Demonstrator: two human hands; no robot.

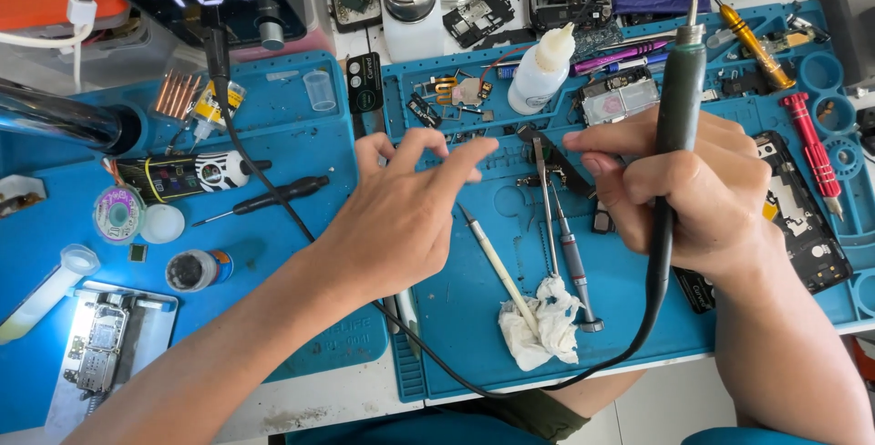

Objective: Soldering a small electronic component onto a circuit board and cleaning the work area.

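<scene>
Over the blue work mat's [474,308] middle, the right hand [702,194] has its fingers clamped on a soldering iron [676,126], tip up and idle; the left hand [401,212] hovers, fingers spread, above tweezers [544,199]; soldering looks unstarted.

one head-worn view, looking steeply down on a workbench

we look from above and just behind the left hand [401,217] and right hand [693,190], facing forward over the blue mat [474,317] toward the bench's back edge; the camera sits close, both forearms enter from the bottom, and the far clutter is probably cropped. no second view shares it.
</scene>
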